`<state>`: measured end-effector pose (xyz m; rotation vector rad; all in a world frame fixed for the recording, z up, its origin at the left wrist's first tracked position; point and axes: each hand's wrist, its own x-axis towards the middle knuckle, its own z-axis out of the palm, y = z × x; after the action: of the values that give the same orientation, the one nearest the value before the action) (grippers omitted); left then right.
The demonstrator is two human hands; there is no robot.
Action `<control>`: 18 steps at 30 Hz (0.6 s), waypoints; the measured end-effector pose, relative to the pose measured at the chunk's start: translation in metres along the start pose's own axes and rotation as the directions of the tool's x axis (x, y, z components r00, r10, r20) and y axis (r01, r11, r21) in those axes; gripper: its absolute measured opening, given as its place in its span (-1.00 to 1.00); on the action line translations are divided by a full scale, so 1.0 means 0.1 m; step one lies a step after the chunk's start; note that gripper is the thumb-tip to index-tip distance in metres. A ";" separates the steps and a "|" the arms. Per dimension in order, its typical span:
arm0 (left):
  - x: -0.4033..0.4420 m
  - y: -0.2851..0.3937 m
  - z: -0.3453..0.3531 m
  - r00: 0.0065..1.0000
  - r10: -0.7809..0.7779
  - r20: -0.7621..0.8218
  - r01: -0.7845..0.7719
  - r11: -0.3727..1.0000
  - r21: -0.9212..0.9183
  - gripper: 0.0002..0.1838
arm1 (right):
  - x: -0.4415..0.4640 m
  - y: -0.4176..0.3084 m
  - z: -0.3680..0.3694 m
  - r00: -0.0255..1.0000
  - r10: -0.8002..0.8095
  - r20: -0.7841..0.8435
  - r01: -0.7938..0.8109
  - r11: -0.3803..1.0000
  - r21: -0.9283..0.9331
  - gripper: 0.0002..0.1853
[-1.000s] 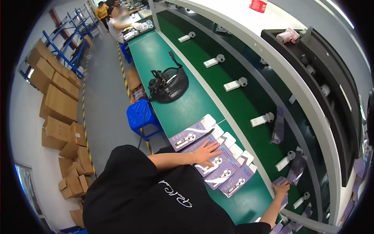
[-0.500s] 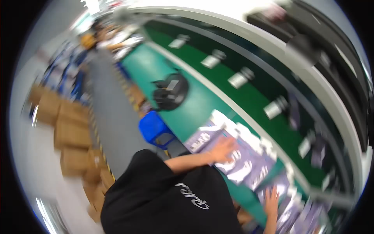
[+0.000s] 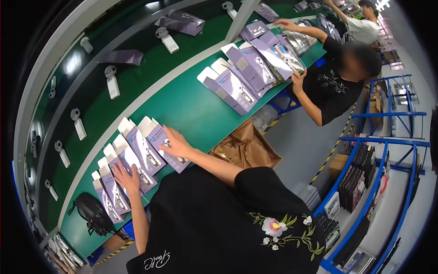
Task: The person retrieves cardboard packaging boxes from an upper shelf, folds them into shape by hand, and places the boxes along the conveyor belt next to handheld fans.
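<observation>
Several purple and white boxes with open white flaps lie overlapping in a row on the green table [image 3: 182, 100]. My left hand [image 3: 127, 179] rests with spread fingers on the boxes near the middle of the row, beside a purple box [image 3: 144, 148]. On the rightmost purple box [image 3: 157, 134] lies my right hand [image 3: 177, 144], its fingers apart and pressed to the printed face. Neither hand is wrapped round anything. Farther right, more purple boxes [image 3: 231, 86] lie in front of a co-worker [image 3: 340, 82], whose hand touches one.
White handheld devices [image 3: 112, 86] and flat purple boxes [image 3: 182, 23] lie on the green conveyor [image 3: 150, 59]. A black bag [image 3: 91, 212] sits at the table's left end. A carton with brown paper [image 3: 269, 153] stands below the table edge. Blue shelving [image 3: 388, 140] is at right.
The view has swung round to the right, bringing the co-worker and blue shelving into sight. My right hand has moved from boxes by the conveyor onto the row's end box. My left hand still rests on boxes.
</observation>
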<state>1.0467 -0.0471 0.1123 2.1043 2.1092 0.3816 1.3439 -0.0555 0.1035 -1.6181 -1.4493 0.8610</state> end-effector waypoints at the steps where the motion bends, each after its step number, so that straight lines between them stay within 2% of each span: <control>1: -0.02 -0.04 0.01 1.000 -0.003 -0.005 0.003 1.000 0.003 -0.30 | 0.02 0.00 -0.03 0.996 -0.069 -0.051 0.062 0.990 -0.124 -0.32; 3: -0.06 -0.11 0.04 1.000 -0.018 0.004 0.018 1.000 0.025 -0.33 | 0.16 -0.04 -0.39 0.965 -0.211 -0.155 0.155 0.938 -0.311 -0.39; 5: -0.15 -0.06 0.09 0.999 -0.044 0.006 0.044 0.999 0.023 -0.34 | 0.37 0.13 -1.33 0.903 -0.238 -0.358 0.120 0.939 -0.321 -0.52; 6: -0.17 0.03 0.10 0.999 0.042 0.011 -0.041 0.998 -0.049 -0.34 | 0.48 0.21 -1.81 0.857 -0.247 -0.453 0.103 0.942 -0.320 -0.58; 7: -0.19 0.15 0.11 0.992 0.128 0.008 -0.126 0.985 -0.121 -0.35 | 0.55 0.35 -2.27 0.692 -0.452 -0.563 0.047 0.806 -0.590 -0.60; 8: -0.22 0.27 0.11 0.978 0.206 -0.007 -0.204 0.961 -0.188 -0.35 | 0.58 0.39 -2.75 0.770 -0.339 -0.541 -0.034 0.825 -0.564 -0.61; 9: -0.24 0.45 0.08 0.982 0.189 -0.018 -0.189 0.964 -0.189 -0.35 | 0.64 0.48 -3.10 0.664 -0.485 -0.569 -0.085 0.707 -0.702 -0.61; 10: -0.27 0.69 0.00 0.960 0.278 0.031 -0.265 0.940 -0.217 -0.37 | 0.65 0.61 -3.44 0.695 -0.457 -0.555 -0.204 0.615 -0.761 -0.47; 12: -0.32 1.08 -0.05 0.893 0.436 0.108 -0.401 0.882 -0.246 -0.39 | 0.69 1.00 -3.83 0.694 -0.275 -0.665 -0.557 0.380 -0.738 -0.19; 13: -0.34 1.21 -0.04 0.849 0.507 0.149 -0.465 0.851 -0.244 -0.40 | 0.73 1.14 -4.02 0.699 -0.296 -0.651 -0.535 0.388 -0.750 -0.19; 14: -0.35 1.30 -0.02 0.857 0.495 0.139 -0.457 0.857 -0.238 -0.40 | 0.72 1.26 -4.15 0.800 0.023 -0.599 -0.506 0.561 -0.655 -0.07; 16: -0.35 1.39 0.07 0.794 0.565 0.223 -0.498 0.816 -0.293 -0.38 | 0.75 1.24 -4.15 0.853 0.310 -0.421 -0.505 0.695 -0.512 0.05; 18: -0.37 1.37 0.08 0.790 0.565 0.238 -0.503 0.819 -0.276 -0.38 | 0.62 1.07 -4.01 0.829 0.360 -0.427 -0.558 0.574 -0.599 0.10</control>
<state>1.1816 -0.0845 0.1388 2.4197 1.2167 0.2766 1.7532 -0.0436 0.1957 -2.6850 -1.2279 0.2984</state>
